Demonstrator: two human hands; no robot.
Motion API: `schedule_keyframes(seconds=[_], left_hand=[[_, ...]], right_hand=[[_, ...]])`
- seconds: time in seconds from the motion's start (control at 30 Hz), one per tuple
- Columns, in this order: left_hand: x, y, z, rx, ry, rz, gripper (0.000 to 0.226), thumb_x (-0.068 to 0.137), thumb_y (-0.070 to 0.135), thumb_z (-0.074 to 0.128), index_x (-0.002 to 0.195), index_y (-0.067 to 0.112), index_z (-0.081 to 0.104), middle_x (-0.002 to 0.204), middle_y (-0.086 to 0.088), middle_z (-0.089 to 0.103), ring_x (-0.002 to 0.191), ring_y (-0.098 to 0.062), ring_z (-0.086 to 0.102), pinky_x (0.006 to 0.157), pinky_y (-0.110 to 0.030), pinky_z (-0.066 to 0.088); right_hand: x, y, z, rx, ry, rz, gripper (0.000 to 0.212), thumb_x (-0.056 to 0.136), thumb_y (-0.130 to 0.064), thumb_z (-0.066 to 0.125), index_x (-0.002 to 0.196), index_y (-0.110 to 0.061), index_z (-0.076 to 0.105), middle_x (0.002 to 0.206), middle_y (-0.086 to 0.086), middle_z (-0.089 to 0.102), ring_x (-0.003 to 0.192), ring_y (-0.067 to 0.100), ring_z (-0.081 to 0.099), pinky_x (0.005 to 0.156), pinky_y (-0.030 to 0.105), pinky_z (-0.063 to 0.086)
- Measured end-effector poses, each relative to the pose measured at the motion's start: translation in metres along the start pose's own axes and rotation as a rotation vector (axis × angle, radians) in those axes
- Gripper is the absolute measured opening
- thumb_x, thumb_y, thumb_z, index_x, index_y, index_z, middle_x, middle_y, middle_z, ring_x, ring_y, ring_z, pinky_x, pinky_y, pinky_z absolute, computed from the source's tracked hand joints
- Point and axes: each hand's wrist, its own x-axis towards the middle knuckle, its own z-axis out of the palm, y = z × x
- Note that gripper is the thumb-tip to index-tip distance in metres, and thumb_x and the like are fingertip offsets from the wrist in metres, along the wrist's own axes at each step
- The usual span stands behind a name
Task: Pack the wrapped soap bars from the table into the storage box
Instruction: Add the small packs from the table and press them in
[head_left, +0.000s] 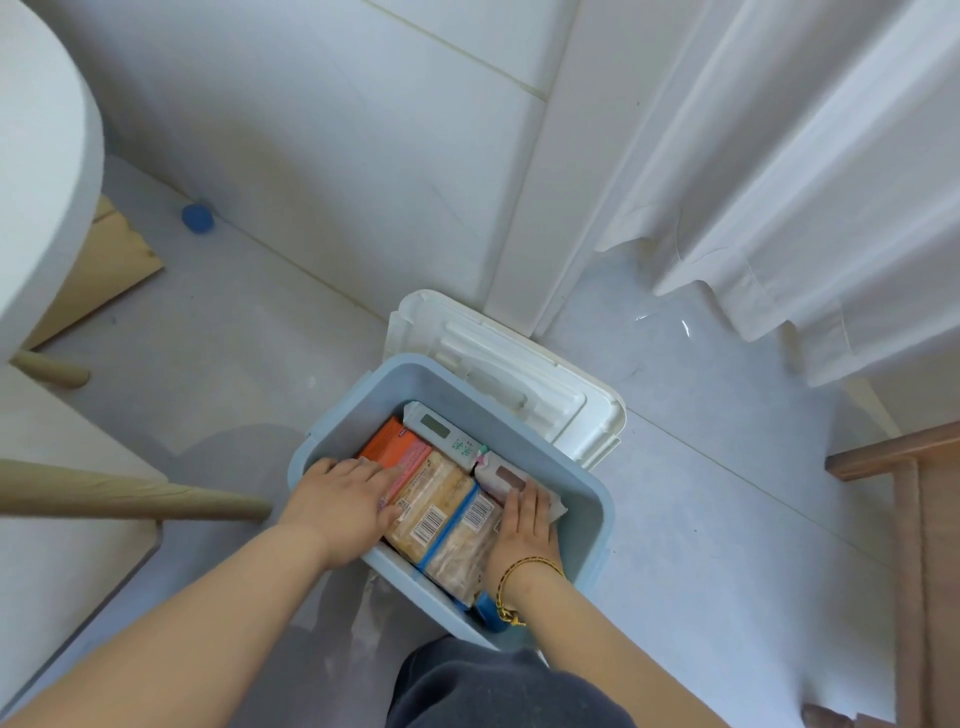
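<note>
Pressing flat on the orange bar (387, 447), the left hand (340, 506) lies open-palmed, gripping nothing. Clear-wrapped tan bars (441, 525) fill the middle of the blue storage box (589, 512) on the floor. The right hand (524, 530) rests on a white-wrapped bar (501, 478) — its grip is hidden. The white lid (519, 364) lies behind.

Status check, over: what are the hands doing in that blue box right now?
Left hand and right hand flat on soap bars, pressing. Bars inside blue storage box. White lid off, behind. Nothing blocking.
</note>
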Motion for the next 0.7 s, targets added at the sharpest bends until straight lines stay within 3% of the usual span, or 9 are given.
schedule_keyframes(seconds=[0.13, 0.23, 0.33, 0.43, 0.53, 0.7], left_hand=[[0.002, 0.000, 0.001, 0.006, -0.018, 0.001, 0.054, 0.097, 0.044, 0.023, 0.147, 0.026, 0.013, 0.155, 0.005, 0.022, 0.142, -0.015, 0.020, 0.115, -0.033, 0.015], [0.001, 0.000, 0.000, 0.009, -0.017, 0.004, 0.053, 0.097, 0.043, 0.023, 0.146, 0.026, 0.013, 0.155, 0.005, 0.022, 0.142, -0.015, 0.021, 0.115, -0.033, 0.015], [-0.001, 0.000, -0.001, 0.003, 0.005, 0.006, 0.053, 0.097, 0.042, 0.023, 0.146, 0.026, 0.013, 0.155, 0.005, 0.023, 0.142, -0.014, 0.021, 0.115, -0.032, 0.015], [-0.001, 0.000, 0.002, -0.024, 0.059, 0.007, 0.051, 0.097, 0.040, 0.024, 0.146, 0.027, 0.014, 0.154, 0.007, 0.025, 0.142, -0.012, 0.022, 0.115, -0.031, 0.015], [0.002, -0.002, 0.008, -0.053, 0.104, 0.015, 0.051, 0.096, 0.041, 0.019, 0.146, 0.029, 0.014, 0.153, 0.009, 0.026, 0.141, -0.011, 0.022, 0.114, -0.030, 0.015], [0.001, -0.005, 0.010, -0.110, 0.127, 0.028, 0.097, 0.057, 0.053, -0.016, 0.144, 0.030, 0.020, 0.151, 0.010, 0.031, 0.140, -0.011, 0.025, 0.114, -0.030, 0.016]], right_hand=[[0.005, 0.001, -0.008, 0.004, -0.123, 0.039, 0.082, 0.093, -0.021, 0.043, 0.145, 0.000, -0.018, 0.155, 0.015, -0.024, 0.145, 0.031, -0.017, 0.120, 0.037, -0.001], [0.007, 0.002, -0.015, -0.018, -0.149, 0.035, 0.077, 0.094, -0.018, 0.040, 0.146, 0.000, -0.015, 0.156, 0.015, -0.021, 0.146, 0.030, -0.013, 0.120, 0.038, 0.001], [0.008, -0.003, -0.017, -0.050, -0.072, 0.004, 0.081, 0.090, -0.012, 0.044, 0.146, 0.000, -0.012, 0.157, 0.015, -0.014, 0.147, 0.028, -0.006, 0.120, 0.038, 0.001], [0.013, -0.013, -0.012, -0.079, 0.062, -0.140, 0.085, 0.087, -0.007, 0.045, 0.146, -0.005, -0.017, 0.157, 0.011, -0.019, 0.146, 0.024, -0.012, 0.120, 0.036, -0.005], [0.023, -0.011, -0.008, -0.083, 0.036, -0.181, 0.087, 0.086, -0.006, 0.045, 0.146, -0.006, -0.018, 0.156, 0.010, -0.021, 0.146, 0.023, -0.014, 0.120, 0.036, -0.005], [0.024, -0.010, -0.013, -0.160, -0.014, -0.189, 0.087, 0.087, -0.007, 0.045, 0.145, -0.005, -0.019, 0.156, 0.011, -0.024, 0.145, 0.024, -0.017, 0.120, 0.037, -0.005]])
